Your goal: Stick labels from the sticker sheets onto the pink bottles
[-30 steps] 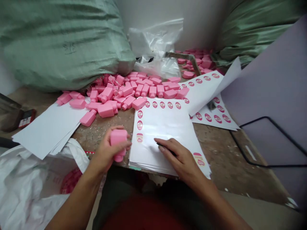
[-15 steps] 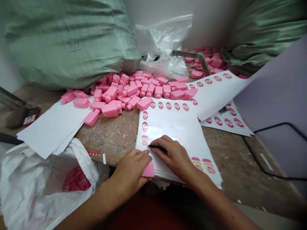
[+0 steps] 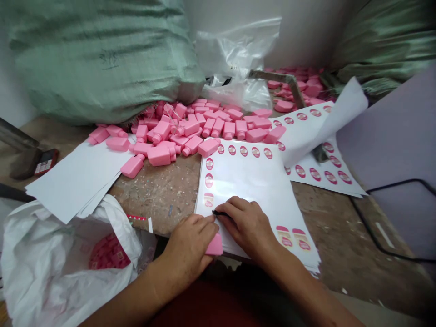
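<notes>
My left hand (image 3: 190,240) is wrapped round a pink plastic bottle (image 3: 215,246) at the front edge of the table. My right hand (image 3: 248,227) pinches a thin black tool (image 3: 219,213), its exact kind hidden by the fingers. The tool's tip meets the left margin of a white sticker sheet (image 3: 245,181), just below a label (image 3: 208,200) with a pink top. The fingertips of both hands are close together there. Oval pink stickers line the sheet's top and left edges, and two larger labels (image 3: 292,238) sit at its lower right.
Many pink bottles (image 3: 160,131) lie heaped behind the sheet, beneath a green sack (image 3: 102,59). Blank paper (image 3: 81,168) and a white bag (image 3: 30,272) holding pink bottles are at left. More sticker sheets (image 3: 316,170), one curled, and a black metal frame (image 3: 368,227) stand right.
The view has shifted slightly. The curled sheet at the back right has rolled over further. Both hands keep their holds, the black tool staying at the sheet's left margin.
</notes>
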Motion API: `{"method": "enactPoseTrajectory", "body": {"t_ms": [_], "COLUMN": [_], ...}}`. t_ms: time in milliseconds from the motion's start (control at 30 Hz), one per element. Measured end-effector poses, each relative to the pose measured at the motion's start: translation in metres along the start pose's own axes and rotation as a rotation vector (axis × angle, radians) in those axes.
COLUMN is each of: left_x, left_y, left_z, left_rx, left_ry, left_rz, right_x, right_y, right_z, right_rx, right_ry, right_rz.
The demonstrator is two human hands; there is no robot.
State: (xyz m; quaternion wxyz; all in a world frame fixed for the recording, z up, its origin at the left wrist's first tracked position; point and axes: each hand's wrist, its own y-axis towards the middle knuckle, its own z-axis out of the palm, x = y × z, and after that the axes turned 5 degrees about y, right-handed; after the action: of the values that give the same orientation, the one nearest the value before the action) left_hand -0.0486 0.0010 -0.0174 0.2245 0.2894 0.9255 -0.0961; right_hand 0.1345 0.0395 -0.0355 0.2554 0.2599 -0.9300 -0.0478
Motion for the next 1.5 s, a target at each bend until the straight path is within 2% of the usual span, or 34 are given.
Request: {"method": "enactPoseTrajectory", "body": {"t_ms": [467,633,800,900,1000,1067,1167,1333,1400,1500], "left_x": [0.001,0.003,0.004,-0.004,-0.014,-0.019,-0.020,-0.010,-0.005,-0.002], "left_y": [-0.002,-0.004,-0.004,-0.005,-0.009,-0.011,-0.012,-0.003,0.000,0.003], "left_z": [-0.001,0.003,-0.003,-0.019,-0.034,-0.038,-0.032,-0.013,-0.009,-0.008], "left_rx": [-0.055,-0.074,-0.076,-0.116,-0.204,-0.241,-0.307,-0.447,-0.438,-0.391], "left_ry": [-0.045,-0.065,-0.132,-0.301,-0.595,-0.812,-1.065,-1.454,-1.524,-1.497], "left_rz": [-0.001,0.001,-0.046,-0.140,-0.302,-0.392,-0.520,-0.646,-0.669,-0.664], "right_x": [0.004,-0.001,-0.006,0.003,0.013,0.015,0.009,0.002,0.003,0.005], "right_y": [-0.001,0.004,0.014,0.011,-0.002,-0.010,-0.012,0.013,0.025,0.032], "right_z": [0.006,-0.001,-0.022,-0.038,-0.047,-0.044,-0.032,-0.007,-0.003,-0.007], "right_rx": [0.025,-0.020,-0.225,-0.280,-0.211,-0.195,-0.199,-0.134,-0.144,-0.218], "right_ry": [0.074,0.445,0.792,0.830,0.741,0.684,0.628,0.577,0.565,0.586], "right_rz": [0.106,0.266,0.437,0.409,0.283,0.305,0.410,0.393,0.380,0.379]}}
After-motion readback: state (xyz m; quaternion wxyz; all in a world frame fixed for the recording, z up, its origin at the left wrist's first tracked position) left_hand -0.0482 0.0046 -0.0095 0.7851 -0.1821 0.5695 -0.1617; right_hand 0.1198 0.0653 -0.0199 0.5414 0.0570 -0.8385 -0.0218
